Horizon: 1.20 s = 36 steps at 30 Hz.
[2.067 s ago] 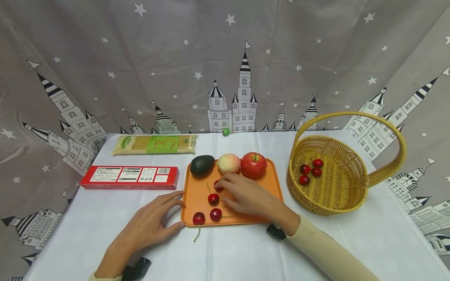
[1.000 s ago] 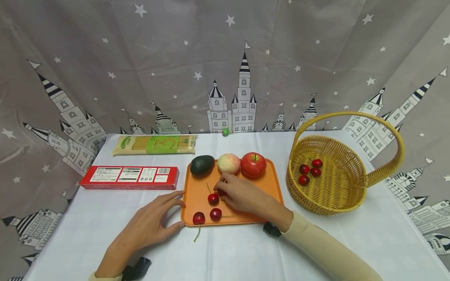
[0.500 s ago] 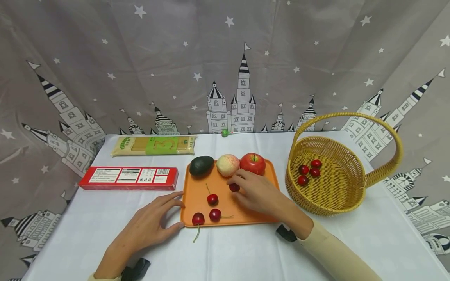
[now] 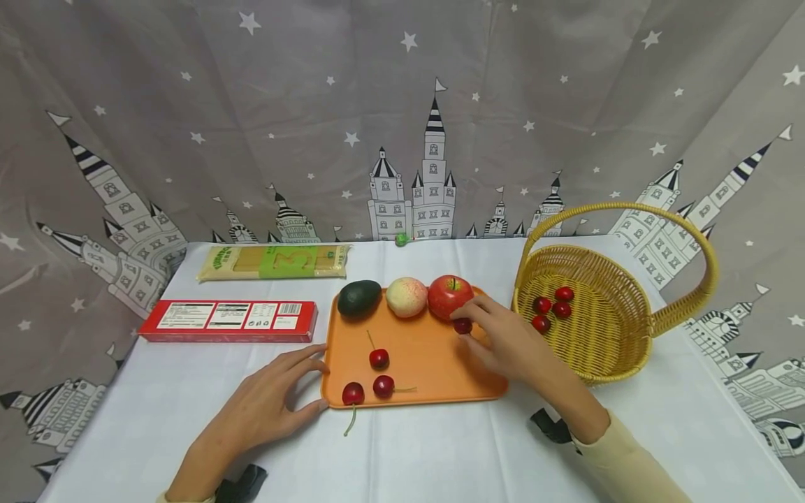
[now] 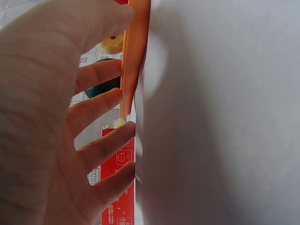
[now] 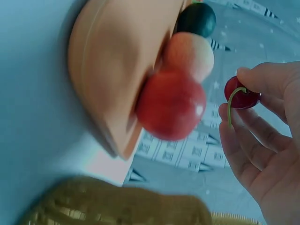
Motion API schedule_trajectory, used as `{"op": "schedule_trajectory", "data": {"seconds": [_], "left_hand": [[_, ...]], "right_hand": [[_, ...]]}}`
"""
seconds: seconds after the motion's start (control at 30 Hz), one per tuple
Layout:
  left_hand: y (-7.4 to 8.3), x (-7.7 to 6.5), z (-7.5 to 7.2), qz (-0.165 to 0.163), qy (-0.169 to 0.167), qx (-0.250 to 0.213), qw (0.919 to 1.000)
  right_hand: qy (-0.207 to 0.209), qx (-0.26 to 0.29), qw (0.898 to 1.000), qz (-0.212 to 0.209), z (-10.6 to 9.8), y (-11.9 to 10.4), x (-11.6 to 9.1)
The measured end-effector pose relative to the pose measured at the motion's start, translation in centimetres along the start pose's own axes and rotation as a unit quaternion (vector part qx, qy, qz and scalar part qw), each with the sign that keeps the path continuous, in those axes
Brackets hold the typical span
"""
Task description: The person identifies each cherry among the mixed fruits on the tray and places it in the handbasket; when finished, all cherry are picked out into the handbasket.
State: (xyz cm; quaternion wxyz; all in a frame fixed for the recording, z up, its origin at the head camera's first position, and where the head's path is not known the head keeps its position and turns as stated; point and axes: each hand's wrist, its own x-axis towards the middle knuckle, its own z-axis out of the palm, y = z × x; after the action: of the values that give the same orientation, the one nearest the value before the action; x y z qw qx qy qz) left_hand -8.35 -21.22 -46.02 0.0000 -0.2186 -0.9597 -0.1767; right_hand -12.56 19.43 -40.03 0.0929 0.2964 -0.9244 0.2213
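Observation:
Between its thumb and fingers my right hand (image 4: 512,344) pinches a dark red cherry (image 6: 241,93), held above the right part of the orange tray (image 4: 428,374). The cherry's green stem hangs down in the right wrist view. My left hand (image 4: 267,398) touches the tray's left edge with its fingers spread and thumb extended. Three more cherries (image 4: 379,359) with stems lie on the tray's left half, one with its stem over the front rim. Along the back of the tray sit an avocado (image 4: 359,299), a peach (image 4: 406,297) and a red apple (image 4: 449,296).
A wicker basket (image 4: 604,349) with a tall arched handle stands on the right, with several cherries (image 4: 562,309) inside. To the left lie a red box (image 4: 226,321) and a pack of noodles (image 4: 273,262). A small green object (image 4: 402,239) sits at the table's back edge.
My right hand has picked up the cherry from the tray's middle and carried it rightward, closer to the basket. The left hand stays at the tray's edge.

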Motion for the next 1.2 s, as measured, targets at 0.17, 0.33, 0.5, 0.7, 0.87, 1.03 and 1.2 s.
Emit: {"op": "schedule_trajectory", "data": {"seconds": [0.17,0.33,0.5,0.7,0.87,1.03,1.2], "left_hand": [[-0.1,-0.1,0.0,0.002,0.001,-0.002,1.0],[-0.2,-0.1,0.1,0.01,0.009,0.0,0.9999],[-0.2,0.0,0.1,0.011,0.007,0.002,0.9999],[-0.2,-0.1,-0.1,0.008,0.005,0.002,1.0],[-0.1,0.1,-0.2,-0.001,-0.003,-0.001,1.0],[-0.1,0.1,-0.1,0.0,-0.002,-0.001,1.0],[-0.1,0.0,0.0,0.002,-0.001,-0.002,1.0]], "right_hand": [[0.032,-0.022,0.999,0.02,-1.2,1.3,-1.3],[0.055,-0.027,0.997,0.036,-2.5,2.6,-2.5],[0.066,-0.02,0.996,0.048,-3.6,3.7,-3.5],[0.09,-0.023,0.994,0.058,-4.5,5.1,-4.6],[0.091,-0.036,0.992,0.079,-5.0,6.2,-5.5],[0.094,-0.028,0.991,0.087,-5.1,7.5,-6.2],[0.086,-0.024,0.991,0.101,-4.9,9.1,-7.1]]}}
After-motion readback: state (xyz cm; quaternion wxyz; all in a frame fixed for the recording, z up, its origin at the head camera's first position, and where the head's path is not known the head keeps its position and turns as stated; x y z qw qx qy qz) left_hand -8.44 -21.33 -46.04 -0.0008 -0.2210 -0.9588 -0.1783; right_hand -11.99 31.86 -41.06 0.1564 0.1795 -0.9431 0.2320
